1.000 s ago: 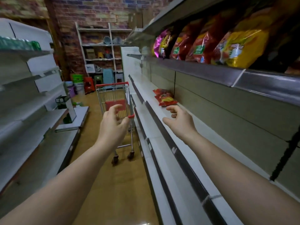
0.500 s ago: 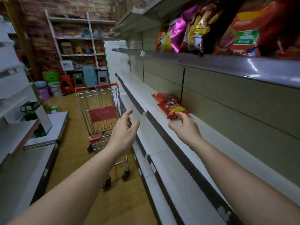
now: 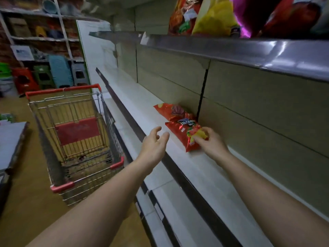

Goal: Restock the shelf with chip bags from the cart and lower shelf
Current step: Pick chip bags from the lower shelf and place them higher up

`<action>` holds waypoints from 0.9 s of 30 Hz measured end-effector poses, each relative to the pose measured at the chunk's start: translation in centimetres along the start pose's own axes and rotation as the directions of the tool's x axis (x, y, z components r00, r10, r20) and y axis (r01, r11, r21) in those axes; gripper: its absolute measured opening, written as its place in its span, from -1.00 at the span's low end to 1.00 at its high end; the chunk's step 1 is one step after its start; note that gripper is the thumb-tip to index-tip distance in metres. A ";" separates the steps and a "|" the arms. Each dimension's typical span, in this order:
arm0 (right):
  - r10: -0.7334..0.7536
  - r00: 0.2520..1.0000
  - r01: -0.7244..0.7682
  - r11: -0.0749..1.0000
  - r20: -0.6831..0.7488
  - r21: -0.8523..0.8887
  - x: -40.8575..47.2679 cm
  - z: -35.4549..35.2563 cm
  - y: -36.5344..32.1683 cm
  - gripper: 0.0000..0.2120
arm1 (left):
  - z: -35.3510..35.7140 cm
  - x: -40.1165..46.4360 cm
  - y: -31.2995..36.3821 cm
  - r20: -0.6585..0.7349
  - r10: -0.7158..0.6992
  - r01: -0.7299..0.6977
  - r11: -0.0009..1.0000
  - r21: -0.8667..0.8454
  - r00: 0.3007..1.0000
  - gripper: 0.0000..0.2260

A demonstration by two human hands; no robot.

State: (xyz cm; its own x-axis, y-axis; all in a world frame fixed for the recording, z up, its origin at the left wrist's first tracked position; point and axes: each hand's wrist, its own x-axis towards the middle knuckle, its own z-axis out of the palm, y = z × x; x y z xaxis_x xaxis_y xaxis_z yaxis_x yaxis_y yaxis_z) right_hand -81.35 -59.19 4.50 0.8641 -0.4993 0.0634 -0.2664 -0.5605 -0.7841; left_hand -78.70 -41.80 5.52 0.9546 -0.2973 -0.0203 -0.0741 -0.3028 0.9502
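A long white metal shelf (image 3: 142, 111) is carrying red foil chip bags (image 3: 185, 132); the right hand (image 3: 211, 142) is pinching the nearer bag, the left hand (image 3: 154, 147) hovering beside it with fingers relaxed, the wire cart (image 3: 74, 139) standing left.

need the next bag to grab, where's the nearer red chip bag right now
In the head view the nearer red chip bag lies flat on the lower shelf, right of the cart, with the right hand pinching its near corner.

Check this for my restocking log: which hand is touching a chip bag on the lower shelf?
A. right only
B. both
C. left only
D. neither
A: the right hand pinches the near red chip bag, while the left hand hovers open beside it, apart from it.
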 end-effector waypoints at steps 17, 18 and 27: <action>0.358 0.928 -0.371 0.863 -0.103 -0.344 16.7 6.1 2.4 -0.41 | 3.6 22.1 -5.6 0.429 -0.332 0.446 0.873 -0.196 0.840 -0.51; 0.387 0.914 -0.403 0.849 -0.118 -0.342 16.8 6.4 2.6 -0.40 | 3.8 22.8 -5.7 0.462 -0.343 0.468 0.864 -0.188 0.818 -0.50; 0.511 0.825 -0.564 0.774 -0.243 -0.287 15.3 7.4 1.3 -0.44 | 5.0 25.9 -5.3 0.643 -0.383 0.624 0.757 -0.194 0.664 -0.62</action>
State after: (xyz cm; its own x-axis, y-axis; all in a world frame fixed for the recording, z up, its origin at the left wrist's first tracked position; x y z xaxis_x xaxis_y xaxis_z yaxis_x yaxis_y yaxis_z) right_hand -65.31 -62.69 -0.14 0.4726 -0.8587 -0.1980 -0.8164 -0.3421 -0.4652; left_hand -55.01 -52.40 -1.63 0.4762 -0.6635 -0.5771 0.5958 -0.2393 0.7667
